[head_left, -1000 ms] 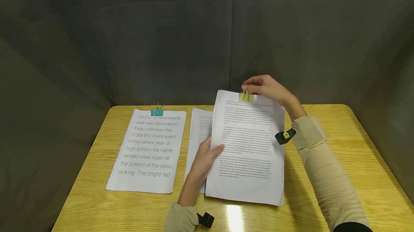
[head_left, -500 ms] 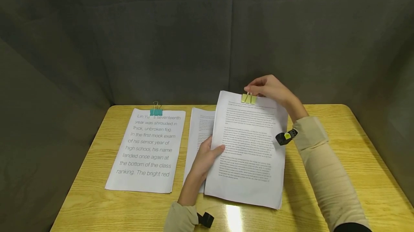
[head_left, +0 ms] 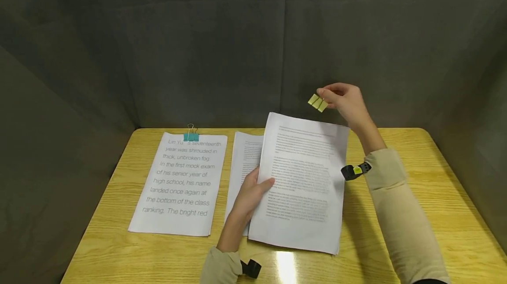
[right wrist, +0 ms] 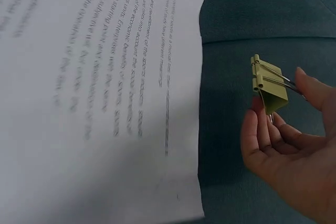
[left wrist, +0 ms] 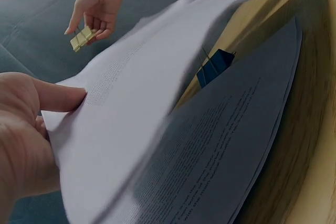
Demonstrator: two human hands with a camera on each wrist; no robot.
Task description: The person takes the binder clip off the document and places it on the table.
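"Seeing dark cloth (head_left: 198,46) behind a table (head_left: 111,257). Pinching what?"
"Pinching a yellow clip (head_left: 317,103) with the right hand (head_left: 346,102), just past the papers (head_left: 301,231). Pinching those with the left hand (head_left: 251,192)."
"Spotting something hidden in the head view?"
"Spotting a blue clip (left wrist: 215,68) in the left wrist view."

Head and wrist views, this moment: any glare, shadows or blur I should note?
Head: a bright glare patch on the table below the held papers, plus a dark shadow on the picture's right of them; left wrist: dim and bluish, the lower papers in shade; right wrist: print on the held papers partly smeared, a soft shadow across their lower part.
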